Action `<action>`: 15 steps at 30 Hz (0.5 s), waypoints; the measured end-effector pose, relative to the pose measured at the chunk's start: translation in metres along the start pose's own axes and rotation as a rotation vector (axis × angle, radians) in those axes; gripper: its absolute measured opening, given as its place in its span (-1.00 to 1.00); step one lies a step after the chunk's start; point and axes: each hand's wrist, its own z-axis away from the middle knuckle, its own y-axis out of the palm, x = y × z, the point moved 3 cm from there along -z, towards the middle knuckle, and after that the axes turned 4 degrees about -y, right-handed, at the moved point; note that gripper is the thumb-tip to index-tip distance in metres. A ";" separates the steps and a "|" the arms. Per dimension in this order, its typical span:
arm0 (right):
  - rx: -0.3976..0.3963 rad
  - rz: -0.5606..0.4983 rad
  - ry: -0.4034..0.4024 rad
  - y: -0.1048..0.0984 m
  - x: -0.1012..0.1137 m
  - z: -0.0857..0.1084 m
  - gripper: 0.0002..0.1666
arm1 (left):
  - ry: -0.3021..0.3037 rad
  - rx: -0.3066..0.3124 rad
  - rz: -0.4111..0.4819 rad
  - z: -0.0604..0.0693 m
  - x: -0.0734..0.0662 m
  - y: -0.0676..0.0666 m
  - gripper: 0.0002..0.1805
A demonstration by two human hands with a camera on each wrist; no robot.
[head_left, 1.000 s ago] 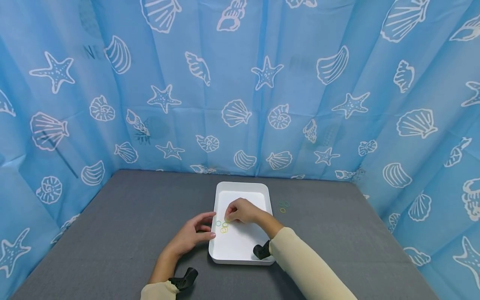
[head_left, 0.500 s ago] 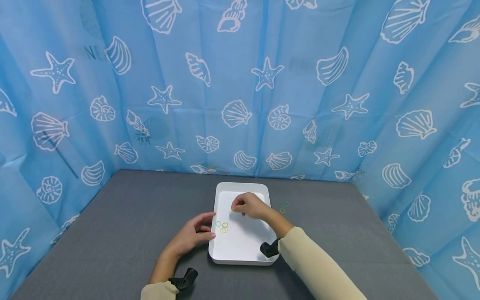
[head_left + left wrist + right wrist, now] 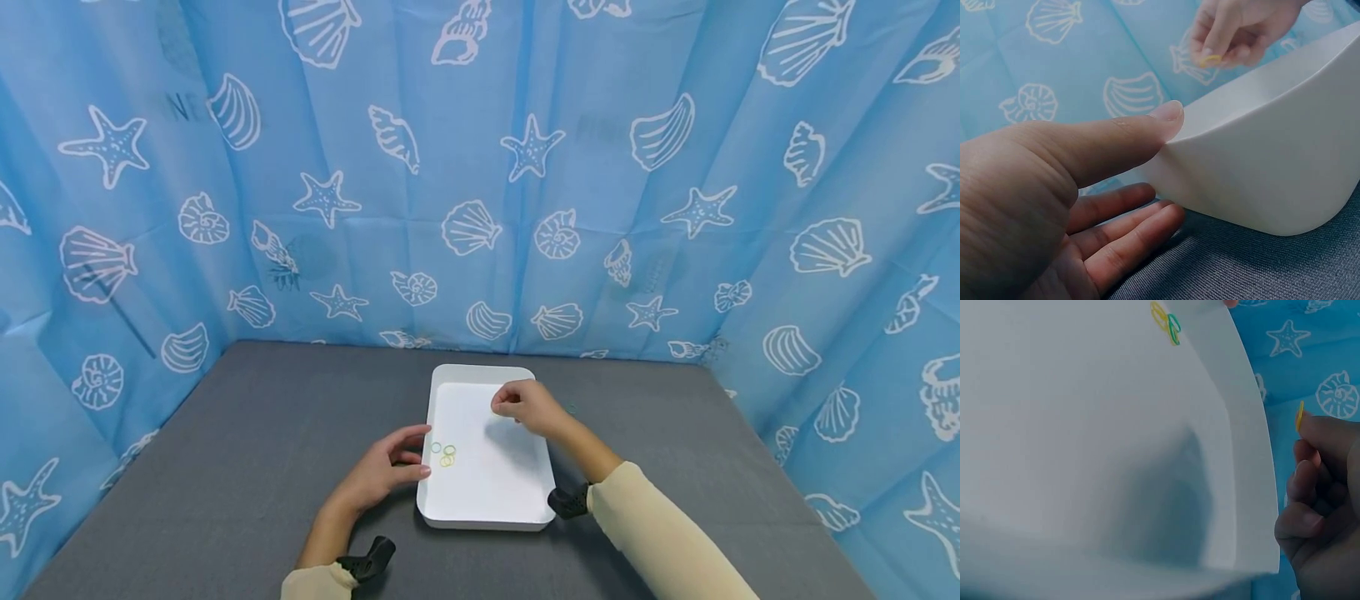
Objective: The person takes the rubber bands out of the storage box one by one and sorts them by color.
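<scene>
My right hand (image 3: 531, 407) is above the far right part of a shallow white tray (image 3: 487, 496). Between its thumb and finger it pinches a small yellow rubber band (image 3: 1300, 417), which the left wrist view also catches. My left hand (image 3: 382, 473) is at the tray's left side, its thumb touching the rim (image 3: 1175, 139) and its other fingers loosely extended beside the outer wall. Inside the tray, near the left wall, lie several thin rubber bands (image 3: 447, 461) in yellow and green, plus a bluish one (image 3: 437, 447) slightly apart.
The tray rests on a grey cloth-covered table (image 3: 300, 408). Just right of the tray a green rubber band (image 3: 572, 409) shows on the cloth, partly beside my right forearm. A blue curtain (image 3: 480, 275) with shell prints closes off the back and sides.
My right hand has lifted from beside the bands at the tray's left and moved right and away, carrying the yellow rubber band. The left hand has stayed put.
</scene>
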 end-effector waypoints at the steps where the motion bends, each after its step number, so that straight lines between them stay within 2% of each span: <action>1: -0.010 -0.004 0.002 -0.003 0.000 0.002 -0.90 | 0.002 0.001 0.000 0.000 0.001 0.000 -0.30; 15: -0.237 0.037 0.052 -0.028 -0.033 0.042 -0.94 | 0.013 0.002 -0.014 -0.001 0.000 0.001 -0.31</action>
